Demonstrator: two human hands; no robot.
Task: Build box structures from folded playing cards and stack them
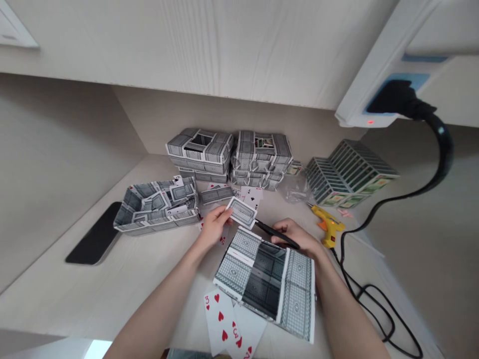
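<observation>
My left hand (215, 224) pinches a grey-backed playing card (242, 213) by its edge. My right hand (297, 238) grips a slim black tool (277, 234), possibly closed scissors, with its tip close to that card. Below both hands lies an open box-like structure built from grey-backed cards (264, 279), its inside dark. Nearest my body, a three of hearts (220, 321) lies face up, overlapping another white card (249, 331). An ace of spades (252, 197) lies beyond the held card.
Stacked grey card boxes (200, 152) stand at the back, with an open tray of cards (156, 207) at left. A green-backed card block (350, 174), yellow glue gun (329, 224) and its black cable (374, 294) lie right. A black slab (95, 234) lies left.
</observation>
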